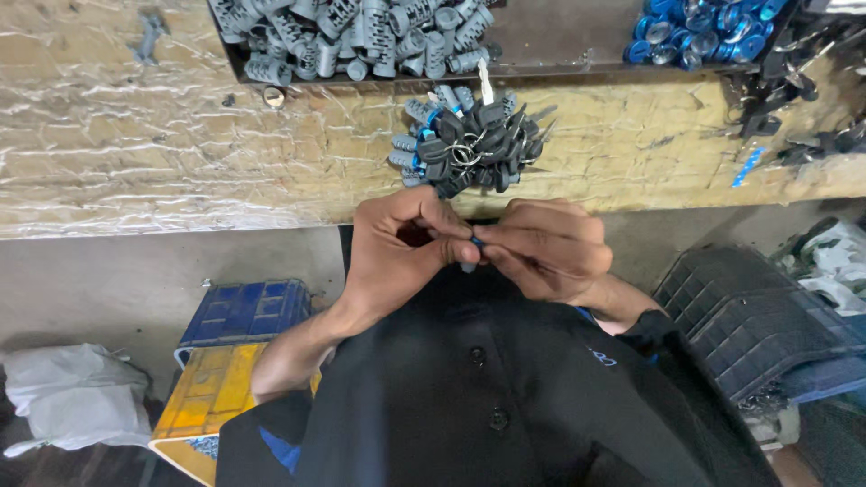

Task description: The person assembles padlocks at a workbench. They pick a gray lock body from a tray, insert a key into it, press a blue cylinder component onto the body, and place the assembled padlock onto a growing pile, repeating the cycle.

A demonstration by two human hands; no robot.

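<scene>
A small blue-tipped piece [475, 242] sits pinched between both hands, right where their fingertips meet, just below the near edge of the worktop [180, 171]; most of it is hidden by the fingers, so its long axis cannot be told for sure, though what shows seems to run from 12 to 6 o'clock, with a pale end poking out below; the left hand [397, 257] lies at 9 o'clock of the piece, fingers curled and clenched on it from that side; the right hand [546, 248] lies at 3 o'clock, thumb and forefinger grasping the same piece; both are equally near, touching it. At 12 o'clock of the hands, on the worktop, rests a bundle of dark keys and grey cylinders [469, 144]; farther on at 12 o'clock a tray of grey cylinders [361, 41]; at 1 o'clock a heap of blue rings [699, 32]; at 8 o'clock, down on the floor, a blue and yellow crate [230, 352].
</scene>
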